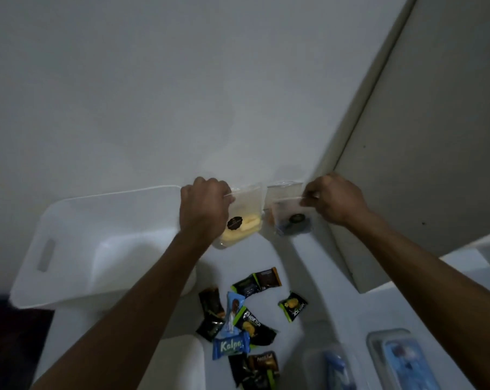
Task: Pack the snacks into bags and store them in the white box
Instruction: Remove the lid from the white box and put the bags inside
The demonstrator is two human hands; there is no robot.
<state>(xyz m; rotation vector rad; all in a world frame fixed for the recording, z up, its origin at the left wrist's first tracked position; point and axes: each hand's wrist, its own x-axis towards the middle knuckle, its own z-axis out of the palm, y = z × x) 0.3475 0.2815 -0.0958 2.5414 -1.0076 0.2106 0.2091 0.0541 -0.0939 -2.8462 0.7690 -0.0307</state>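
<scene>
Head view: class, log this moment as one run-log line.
left hand: holds clear bag, yellow snacks | right hand: holds second bag | white box: left | loose snacks: on table

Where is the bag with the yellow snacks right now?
In the head view, the bag with the yellow snacks hangs from the left hand at centre frame, just right of the white box and beside the second bag held by the right hand.
</scene>
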